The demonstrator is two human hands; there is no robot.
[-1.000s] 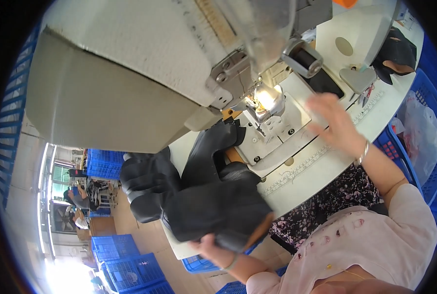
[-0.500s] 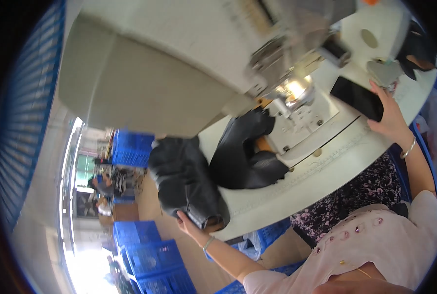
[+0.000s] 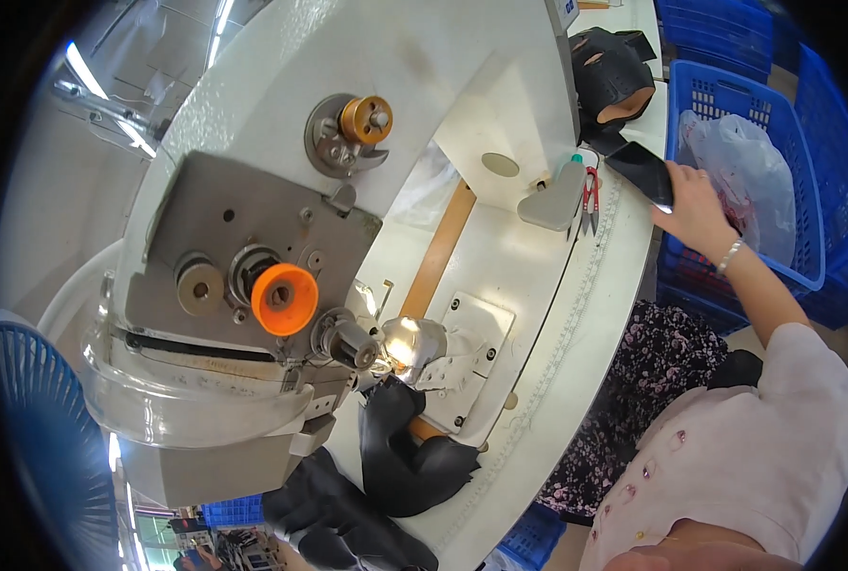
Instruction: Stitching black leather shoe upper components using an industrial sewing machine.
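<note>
My right hand [image 3: 696, 209] is closed on one end of a black smartphone [image 3: 641, 173] at the far right edge of the sewing table. The phone's other end is beside a black leather piece [image 3: 614, 78] with cut openings. Small red-handled thread snips [image 3: 590, 202] lie on the table near the phone. Below the lit needle area of the sewing machine [image 3: 414, 347] rests a curved black leather piece [image 3: 409, 466]. A wrinkled black leather bundle [image 3: 343, 521] lies next to it at the table's lower left. My left hand is out of the picture.
The machine's large white head, with an orange dial [image 3: 284, 299], fills the upper left. A blue crate [image 3: 804, 219] holding clear plastic bags stands beside the table at the right. A blue fan [image 3: 48, 428] is at the left rim.
My view has swung to the right. My right hand has lifted the phone off the table and carried it rightward toward the cut leather piece. My left hand has left the view.
</note>
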